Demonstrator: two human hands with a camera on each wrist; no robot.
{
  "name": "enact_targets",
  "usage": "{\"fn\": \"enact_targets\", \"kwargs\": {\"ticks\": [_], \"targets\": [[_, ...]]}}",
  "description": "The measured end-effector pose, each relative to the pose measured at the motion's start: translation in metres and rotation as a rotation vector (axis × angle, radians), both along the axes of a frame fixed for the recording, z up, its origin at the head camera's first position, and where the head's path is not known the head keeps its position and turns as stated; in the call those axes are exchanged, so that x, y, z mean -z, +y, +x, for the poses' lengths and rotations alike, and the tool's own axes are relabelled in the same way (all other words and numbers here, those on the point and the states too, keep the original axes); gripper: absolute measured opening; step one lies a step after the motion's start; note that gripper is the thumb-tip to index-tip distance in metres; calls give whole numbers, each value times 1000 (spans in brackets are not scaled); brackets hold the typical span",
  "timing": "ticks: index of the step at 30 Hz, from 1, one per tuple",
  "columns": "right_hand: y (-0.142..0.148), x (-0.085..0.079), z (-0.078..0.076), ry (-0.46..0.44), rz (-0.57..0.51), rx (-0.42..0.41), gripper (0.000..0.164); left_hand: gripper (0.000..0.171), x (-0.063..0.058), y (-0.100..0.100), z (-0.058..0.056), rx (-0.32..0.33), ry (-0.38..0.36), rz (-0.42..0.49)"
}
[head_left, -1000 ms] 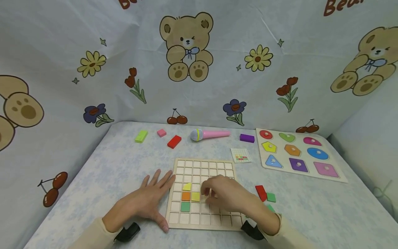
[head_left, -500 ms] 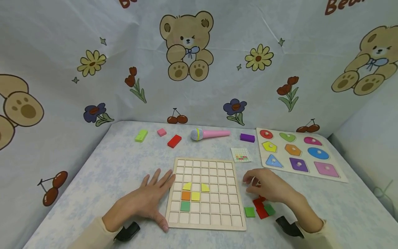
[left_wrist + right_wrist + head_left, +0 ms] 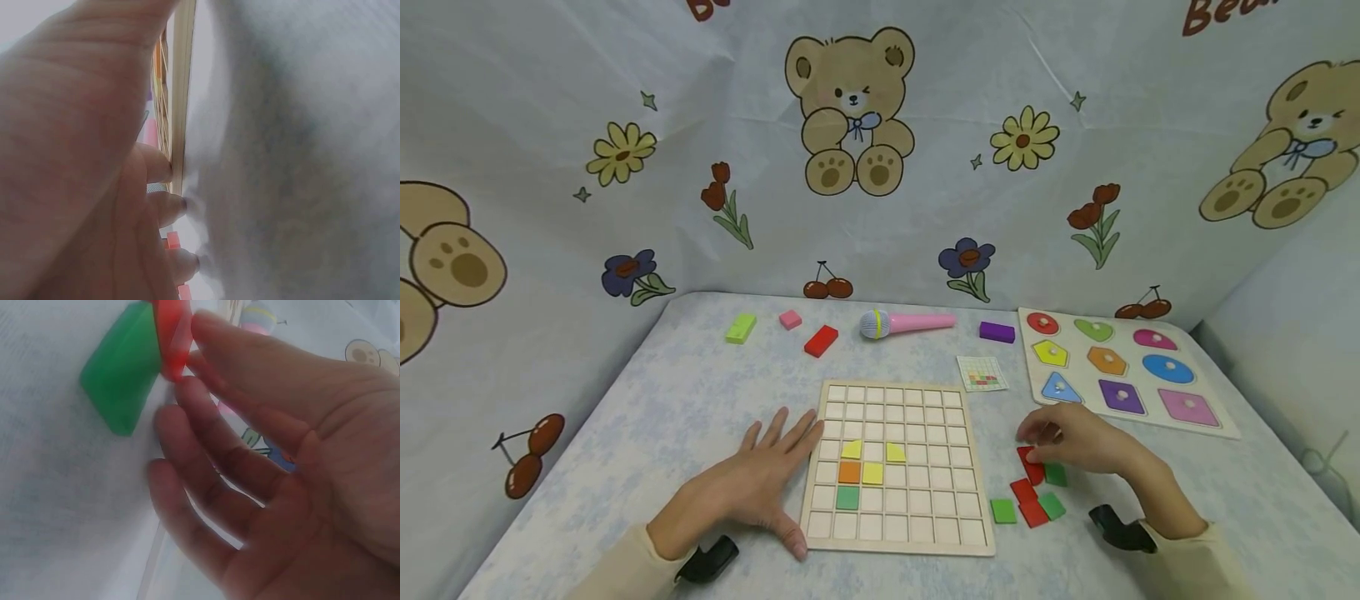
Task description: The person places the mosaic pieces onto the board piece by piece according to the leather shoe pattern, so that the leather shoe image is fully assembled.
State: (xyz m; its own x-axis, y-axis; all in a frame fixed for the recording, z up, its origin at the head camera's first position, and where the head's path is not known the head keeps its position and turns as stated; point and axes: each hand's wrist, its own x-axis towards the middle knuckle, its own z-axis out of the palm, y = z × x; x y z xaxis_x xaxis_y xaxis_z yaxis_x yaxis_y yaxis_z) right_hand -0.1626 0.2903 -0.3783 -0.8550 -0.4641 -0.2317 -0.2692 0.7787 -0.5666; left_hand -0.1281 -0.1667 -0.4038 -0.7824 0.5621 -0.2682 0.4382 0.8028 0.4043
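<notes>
"What's the left hand [image 3: 763,483] doing?"

"Its fingers lie straight and spread, the index tip at the grid board's [image 3: 917,528] edge."

"And the right hand [image 3: 1078,439]?"

"Fingers bent, thumb at a red piece [image 3: 1035,473]; I can't tell whether they pinch it. A green piece [image 3: 1056,475] lies near them on the tabletop [image 3: 700,392]."

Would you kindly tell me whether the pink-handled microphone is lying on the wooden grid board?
No, the pink-handled microphone lies on the table beyond the wooden grid board, between the red block and purple block.
</notes>
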Motion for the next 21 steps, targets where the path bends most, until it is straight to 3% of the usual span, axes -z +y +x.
{"fn": "enact_targets", "kwargs": {"ticks": [9, 21], "targets": [[4, 1, 0, -75, 22, 24, 17, 149, 0, 0, 0, 4, 2, 6], [-5, -7, 2, -40, 57, 12, 16, 149, 0, 0, -1, 1, -7, -8]]}}
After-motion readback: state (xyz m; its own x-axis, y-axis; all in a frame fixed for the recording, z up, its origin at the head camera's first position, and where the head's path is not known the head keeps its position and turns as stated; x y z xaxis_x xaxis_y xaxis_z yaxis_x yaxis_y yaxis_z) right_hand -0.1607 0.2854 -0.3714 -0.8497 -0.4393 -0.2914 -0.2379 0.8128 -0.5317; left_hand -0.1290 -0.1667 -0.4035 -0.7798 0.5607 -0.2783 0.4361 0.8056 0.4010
